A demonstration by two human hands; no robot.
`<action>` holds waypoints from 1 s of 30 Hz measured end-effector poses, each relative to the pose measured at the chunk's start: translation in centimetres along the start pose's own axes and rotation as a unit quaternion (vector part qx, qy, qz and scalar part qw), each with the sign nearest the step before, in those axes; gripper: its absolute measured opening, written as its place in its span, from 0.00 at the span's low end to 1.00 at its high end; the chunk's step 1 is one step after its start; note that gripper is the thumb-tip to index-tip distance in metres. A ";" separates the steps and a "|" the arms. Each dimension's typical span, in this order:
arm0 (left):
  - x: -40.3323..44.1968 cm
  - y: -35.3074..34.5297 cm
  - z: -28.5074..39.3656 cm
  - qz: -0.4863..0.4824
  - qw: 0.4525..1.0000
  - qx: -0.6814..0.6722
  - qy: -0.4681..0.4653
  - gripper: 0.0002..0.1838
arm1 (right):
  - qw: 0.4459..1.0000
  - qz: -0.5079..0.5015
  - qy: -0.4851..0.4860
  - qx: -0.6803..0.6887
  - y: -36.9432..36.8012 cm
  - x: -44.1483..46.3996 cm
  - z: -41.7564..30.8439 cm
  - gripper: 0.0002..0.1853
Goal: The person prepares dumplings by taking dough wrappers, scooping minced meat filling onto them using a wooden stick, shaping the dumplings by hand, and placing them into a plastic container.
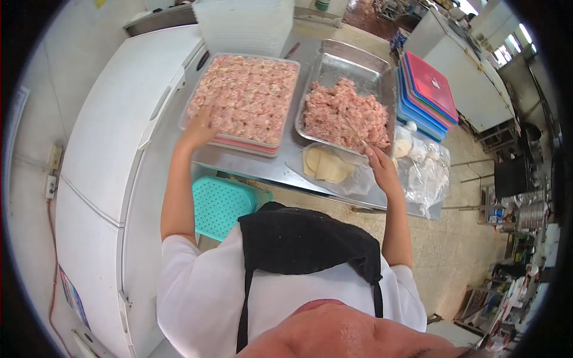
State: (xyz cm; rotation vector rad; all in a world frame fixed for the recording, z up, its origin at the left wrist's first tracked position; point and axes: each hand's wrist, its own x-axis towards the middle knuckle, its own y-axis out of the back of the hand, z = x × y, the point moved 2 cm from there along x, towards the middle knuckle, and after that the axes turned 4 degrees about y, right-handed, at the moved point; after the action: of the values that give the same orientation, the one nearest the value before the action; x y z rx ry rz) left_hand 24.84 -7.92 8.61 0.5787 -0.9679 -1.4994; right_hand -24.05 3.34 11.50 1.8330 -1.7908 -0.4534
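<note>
Head view: pink meat dumplings (250,89) seemingly fill the white plastic tray (291,100) under my left hand (202,127), grip unclear; my right hand (380,162) pinches a thin stick (355,129); pink mince (341,106) in the steel pan (352,67), round cream wrappers (331,167) remain.

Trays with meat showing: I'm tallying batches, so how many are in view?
2. One is the plastic tray by the left hand, the other the metal tray by the right hand. More may be hidden in the stack beneath the plastic one.
</note>
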 end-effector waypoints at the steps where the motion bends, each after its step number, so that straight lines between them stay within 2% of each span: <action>1: -0.2 0.1 1.2 -0.010 0.998 0.042 0.046 0.38 | 0.997 -0.020 0.009 -0.072 1.0 0.5 0.4 0.20; 3: -1.0 1.3 4.0 -0.027 0.982 0.129 0.132 0.36 | 0.975 -0.061 0.023 -0.213 3.5 2.2 1.4 0.20; 6: -1.5 1.5 10.1 0.009 0.973 0.182 0.144 0.31 | 0.890 -0.121 0.018 -0.440 8.0 5.0 1.9 0.16; 9: -1.4 -2.8 15.0 0.103 0.993 0.005 -0.050 0.24 | 0.864 -0.077 0.109 -0.485 9.6 7.7 4.7 0.12; 10: -1.4 -4.2 18.3 0.060 0.995 -0.053 -0.068 0.23 | 0.857 -0.087 0.119 -0.494 8.8 8.4 5.9 0.11; 11: -1.5 -5.7 21.5 0.016 0.990 -0.110 -0.084 0.21 | 0.849 -0.098 0.131 -0.503 7.3 8.9 7.0 0.10; 13: -1.7 -11.8 22.3 -0.031 0.981 -0.135 -0.136 0.21 | 0.848 -0.073 0.180 -0.494 4.2 7.2 8.0 0.08; 15: -2.3 -17.0 22.9 -0.124 0.978 -0.127 -0.113 0.17 | 0.847 -0.131 0.221 -0.466 3.6 5.1 8.4 0.08; 18: -3.2 -21.3 23.9 -0.120 0.979 -0.077 -0.148 0.16 | 0.824 -0.155 0.268 -0.475 5.9 3.9 7.4 0.08; 21: -3.7 -22.5 24.5 -0.061 0.989 -0.067 -0.117 0.13 | 0.832 -0.178 0.224 -0.476 10.1 6.2 5.7 0.08; 22: -3.5 -22.7 24.3 -0.074 0.989 -0.062 -0.111 0.12 | 0.834 -0.164 0.240 -0.469 10.3 7.2 6.2 0.08; 24: -3.0 -22.4 24.1 -0.102 0.989 -0.053 -0.097 0.09 | 0.838 -0.139 0.269 -0.454 10.1 8.8 7.1 0.08; 27: -2.5 -20.9 25.9 -0.078 0.994 -0.012 -0.079 0.06 | 0.870 -0.098 0.323 -0.358 7.5 9.9 6.8 0.09; 30: -2.4 -21.2 27.2 -0.046 0.986 -0.035 -0.153 0.07 | 0.874 -0.100 0.350 -0.321 3.8 10.6 8.7 0.10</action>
State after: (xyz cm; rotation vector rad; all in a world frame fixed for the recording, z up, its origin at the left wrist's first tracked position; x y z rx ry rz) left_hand -8.60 0.00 4.99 0.3504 -1.1302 -1.7315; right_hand -31.55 -8.30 8.09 1.4296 -0.8226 -0.3362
